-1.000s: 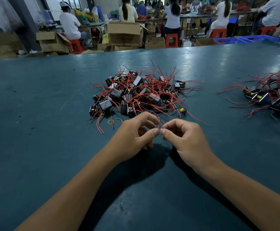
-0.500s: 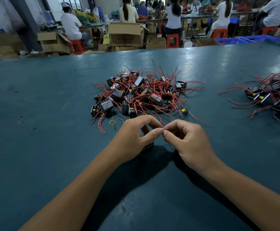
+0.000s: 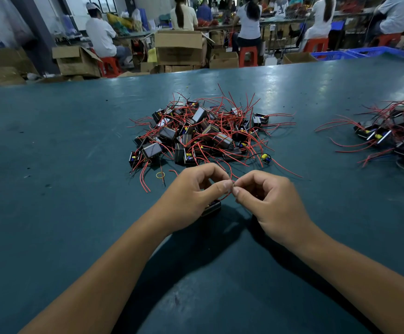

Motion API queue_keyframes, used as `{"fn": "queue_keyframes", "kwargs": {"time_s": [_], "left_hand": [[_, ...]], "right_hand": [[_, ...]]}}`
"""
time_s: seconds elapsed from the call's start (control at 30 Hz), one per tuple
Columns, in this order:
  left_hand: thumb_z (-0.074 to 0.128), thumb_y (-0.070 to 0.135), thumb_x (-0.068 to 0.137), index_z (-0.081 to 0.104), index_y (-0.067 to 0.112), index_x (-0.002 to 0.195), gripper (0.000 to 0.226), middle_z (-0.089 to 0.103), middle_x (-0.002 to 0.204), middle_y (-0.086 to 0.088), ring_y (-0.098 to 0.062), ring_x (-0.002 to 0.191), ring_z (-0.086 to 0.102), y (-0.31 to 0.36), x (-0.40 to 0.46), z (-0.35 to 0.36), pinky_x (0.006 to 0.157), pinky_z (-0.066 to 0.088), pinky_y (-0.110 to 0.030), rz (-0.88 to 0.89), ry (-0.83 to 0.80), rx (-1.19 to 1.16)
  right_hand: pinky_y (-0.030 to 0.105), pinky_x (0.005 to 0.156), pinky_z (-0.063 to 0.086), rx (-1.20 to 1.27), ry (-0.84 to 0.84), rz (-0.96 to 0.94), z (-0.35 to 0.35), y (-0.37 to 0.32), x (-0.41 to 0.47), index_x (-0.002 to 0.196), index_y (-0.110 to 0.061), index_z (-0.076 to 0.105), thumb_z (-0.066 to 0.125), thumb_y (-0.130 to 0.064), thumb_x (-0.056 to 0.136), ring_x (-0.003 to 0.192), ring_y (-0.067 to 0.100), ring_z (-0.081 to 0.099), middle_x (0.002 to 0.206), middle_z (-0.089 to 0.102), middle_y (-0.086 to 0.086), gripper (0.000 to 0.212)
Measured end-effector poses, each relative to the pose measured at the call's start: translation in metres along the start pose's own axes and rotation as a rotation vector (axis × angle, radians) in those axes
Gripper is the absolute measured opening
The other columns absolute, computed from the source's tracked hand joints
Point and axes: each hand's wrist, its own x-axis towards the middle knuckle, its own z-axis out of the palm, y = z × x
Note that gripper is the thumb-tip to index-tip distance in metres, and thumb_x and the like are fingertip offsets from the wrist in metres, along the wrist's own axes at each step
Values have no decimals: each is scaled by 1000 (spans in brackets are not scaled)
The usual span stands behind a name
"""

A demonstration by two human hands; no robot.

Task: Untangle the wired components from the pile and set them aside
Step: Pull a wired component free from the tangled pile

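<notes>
pile (image 3: 197, 133): black boxes, tangled red wires | component (image 3: 211, 208): near, seemingly separate

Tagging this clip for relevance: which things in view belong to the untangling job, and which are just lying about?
Part of the job:
- left hand and right hand, pinching a thin red wire
- small black boxy component under the left hand
- central pile of black components with red wires
- second wired heap at right

Lying about:
- yellow rubber band
- brown cardboard boxes
- red plastic stools

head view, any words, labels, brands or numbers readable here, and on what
No text can be read.
Black components in the pile: any markings too small to read.
Cardboard boxes behind the table: no print that can be made out.
Component under the left hand: mostly hidden.
</notes>
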Motion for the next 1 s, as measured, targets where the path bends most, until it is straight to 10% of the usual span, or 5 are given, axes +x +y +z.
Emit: {"fn": "queue_keyframes", "kwargs": {"time_s": [0.5, 0.77, 1.0], "left_hand": [[56, 22, 76, 61, 9, 68, 16, 49, 58, -1, -8, 44, 33, 10, -1, 8, 42, 27, -19, -309, 61, -173], [63, 1, 85, 68, 17, 98, 21, 59, 96, 9, -9, 79, 55, 9, -7, -10, 71, 43, -21, 371, 96, 525], [75, 4, 86, 78, 16, 99, 18, 62, 102, -1, -19, 97, 62, 5, -3, -21, 83, 51, -37, 491, 60, 537]], "right_hand": [[28, 56, 42, -41, -40, -24, 2, 0, -2, 76, -20, 68, 72, -14, 87, 55, 8, 49, 63, 64, 3, 13], [32, 59, 46, 10, -46, -2, -1, 1, 0, 78, -19, 68, 72, -11, 88, 59, 11, 54, 67, 67, 5, 13], [37, 60, 43, 40, -169, -28, -5, -1, 1, 82, -15, 68, 71, -10, 90, 62, 16, 51, 69, 64, 9, 10]]}}
